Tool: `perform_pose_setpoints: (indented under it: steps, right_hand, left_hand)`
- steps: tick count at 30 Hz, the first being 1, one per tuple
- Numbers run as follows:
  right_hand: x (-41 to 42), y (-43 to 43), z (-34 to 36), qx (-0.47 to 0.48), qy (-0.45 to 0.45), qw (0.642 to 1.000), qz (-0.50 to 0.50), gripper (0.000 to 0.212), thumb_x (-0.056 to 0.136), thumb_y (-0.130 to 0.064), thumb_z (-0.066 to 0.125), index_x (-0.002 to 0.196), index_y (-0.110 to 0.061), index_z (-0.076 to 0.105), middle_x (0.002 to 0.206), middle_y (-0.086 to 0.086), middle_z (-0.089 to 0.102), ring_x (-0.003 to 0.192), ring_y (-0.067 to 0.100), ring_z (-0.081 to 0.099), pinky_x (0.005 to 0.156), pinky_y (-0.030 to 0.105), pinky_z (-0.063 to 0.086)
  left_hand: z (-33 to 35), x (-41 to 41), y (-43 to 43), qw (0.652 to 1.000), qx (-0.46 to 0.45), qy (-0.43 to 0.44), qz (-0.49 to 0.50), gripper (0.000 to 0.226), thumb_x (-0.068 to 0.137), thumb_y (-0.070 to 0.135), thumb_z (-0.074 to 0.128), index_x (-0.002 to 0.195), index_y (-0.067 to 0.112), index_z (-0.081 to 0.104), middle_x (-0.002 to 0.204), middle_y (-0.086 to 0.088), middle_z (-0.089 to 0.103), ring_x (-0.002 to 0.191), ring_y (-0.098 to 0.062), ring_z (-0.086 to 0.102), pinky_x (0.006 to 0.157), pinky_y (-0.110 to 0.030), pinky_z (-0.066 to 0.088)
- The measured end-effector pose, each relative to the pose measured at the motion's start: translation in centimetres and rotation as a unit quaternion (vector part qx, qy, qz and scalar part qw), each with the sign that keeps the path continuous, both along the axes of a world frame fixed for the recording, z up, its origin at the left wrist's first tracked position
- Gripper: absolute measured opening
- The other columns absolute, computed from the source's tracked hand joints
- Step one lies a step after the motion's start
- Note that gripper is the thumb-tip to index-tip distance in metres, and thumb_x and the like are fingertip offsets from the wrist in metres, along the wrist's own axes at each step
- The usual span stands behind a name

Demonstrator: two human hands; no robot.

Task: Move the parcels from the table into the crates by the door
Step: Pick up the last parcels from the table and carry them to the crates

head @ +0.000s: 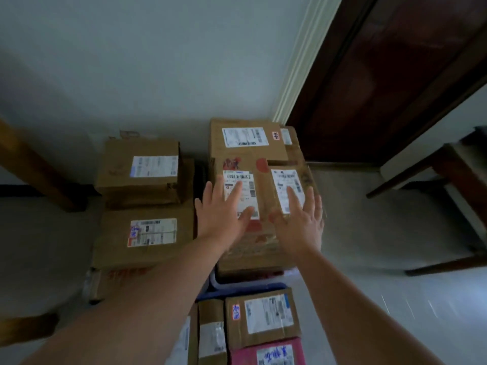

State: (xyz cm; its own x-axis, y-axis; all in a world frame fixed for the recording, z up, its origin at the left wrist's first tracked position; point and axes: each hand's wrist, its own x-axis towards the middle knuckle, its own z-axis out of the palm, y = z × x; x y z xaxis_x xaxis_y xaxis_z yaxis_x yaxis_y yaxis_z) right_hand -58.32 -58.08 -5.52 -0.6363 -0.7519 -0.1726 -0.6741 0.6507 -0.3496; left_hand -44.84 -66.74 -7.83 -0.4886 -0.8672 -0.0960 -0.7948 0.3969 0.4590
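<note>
Both hands lie flat with fingers straight and spread, gripping nothing. The left hand (224,209) covers the lower part of a white barcode label (241,184). The right hand (300,222) covers the lower part of a second white label (286,180). Both labels sit on top of the front parcel (263,191) of the right-hand stack, and blur hides whether the palms press on the cardboard or hang just above it. Red print shows on this parcel, but it is too smeared to read. Behind it, touching, the back parcel (268,154) carries one white label and a small red-edged sticker (276,135). The left stack has two parcels, an upper parcel (118,167) on a lower parcel (113,233), with one label each. The lower one's label has a red-edged tag with blue handwriting that cannot be read. Nearest the camera lie three more: a brown parcel (237,335) with a label and a handwritten sticker, a pink parcel (242,356) with blue writing, and a slim parcel (210,312). That makes seven that can be counted plainly, six brown and one pink. A blue crate rim (237,291) shows between the right stack and the near three. A narrow dark gap parts the two stacks. Pale floor (355,206) lies open to the right, between the stack's edge, the dark door (395,88) and a wooden frame (461,180).
</note>
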Motion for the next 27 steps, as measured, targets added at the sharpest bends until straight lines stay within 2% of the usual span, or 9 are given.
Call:
perform_pose_setpoints:
  steps: [2,6,11,14,17,22,27]
  right_hand:
    - [-1.8,-2.4,-0.8,0.04,-0.004,0.999,0.031,0.071,0.091,-0.064,0.032,0.15,-0.04,0.003,0.16,0.003,-0.015,0.145,0.027,-0.017,0.114,0.056,0.003]
    - [-4.5,-5.5,-3.0,0.103,0.003,0.991,0.082,0.077,0.084,-0.076,0.024,0.148,-0.045,-0.005,0.159,0.001,-0.017,0.144,0.028,-0.021,0.111,0.062,0.0]
    - [-6.8,-7.2,-4.7,0.112,-0.017,0.99,0.087,0.081,0.08,-0.081,0.023,0.146,-0.048,-0.009,0.159,0.0,-0.018,0.145,0.028,-0.02,0.109,0.065,0.002]
    - [-7.7,-8.8,-5.1,0.103,-0.027,0.99,0.091,0.084,0.079,-0.082,0.026,0.146,-0.047,-0.012,0.159,0.0,-0.02,0.145,0.029,-0.019,0.108,0.068,0.006]
    - [-8.7,-10.4,-5.7,0.115,-0.011,0.987,0.107,0.084,0.08,-0.081,0.028,0.146,-0.047,-0.012,0.158,-0.001,-0.021,0.145,0.03,-0.018,0.105,0.072,0.009]
    - [-8.5,-10.7,-8.0,0.161,0.025,0.976,0.146,0.072,0.082,-0.079,0.012,0.146,-0.05,-0.005,0.159,-0.005,-0.017,0.145,0.028,-0.016,0.1,0.077,0.002]
    - [-8.5,-11.3,-9.1,0.163,0.023,0.975,0.146,0.068,0.086,-0.075,0.009,0.147,-0.048,-0.004,0.16,-0.006,-0.015,0.146,0.026,-0.017,0.1,0.077,0.0]
  left_hand:
    - [-1.1,-1.5,-1.1,0.999,-0.003,-0.045,-0.012,0.071,0.089,0.066,0.031,0.149,0.038,0.005,0.158,-0.004,-0.012,0.144,-0.032,-0.01,0.112,-0.056,0.004]
    - [-3.0,-3.1,-2.5,0.997,0.015,-0.077,-0.012,0.079,0.083,0.074,0.029,0.148,0.039,0.003,0.157,-0.004,-0.018,0.142,-0.034,-0.017,0.111,-0.06,-0.001]
    - [-2.7,-5.1,-5.0,0.998,0.013,-0.053,0.023,0.081,0.084,0.071,0.037,0.148,0.039,0.002,0.156,-0.001,-0.02,0.142,-0.031,-0.017,0.111,-0.059,0.0]
    - [-2.3,-7.3,-7.2,0.996,0.008,-0.083,0.04,0.078,0.089,0.062,0.04,0.148,0.037,-0.002,0.156,-0.002,-0.022,0.142,-0.033,-0.017,0.111,-0.06,0.002]
    - [-3.0,-8.6,-8.7,0.992,0.033,-0.121,0.035,0.075,0.089,0.063,0.036,0.148,0.039,-0.003,0.156,-0.001,-0.022,0.142,-0.033,-0.018,0.11,-0.06,0.001]
    - [-6.0,-7.9,-8.9,0.991,0.001,-0.134,0.021,0.068,0.089,0.068,0.022,0.147,0.04,0.003,0.158,0.0,-0.012,0.143,-0.031,-0.016,0.109,-0.06,0.012]
    - [-6.9,-8.2,-9.3,0.989,-0.003,-0.145,0.018,0.067,0.088,0.068,0.022,0.147,0.041,0.003,0.159,-0.001,-0.011,0.143,-0.031,-0.016,0.109,-0.059,0.016]
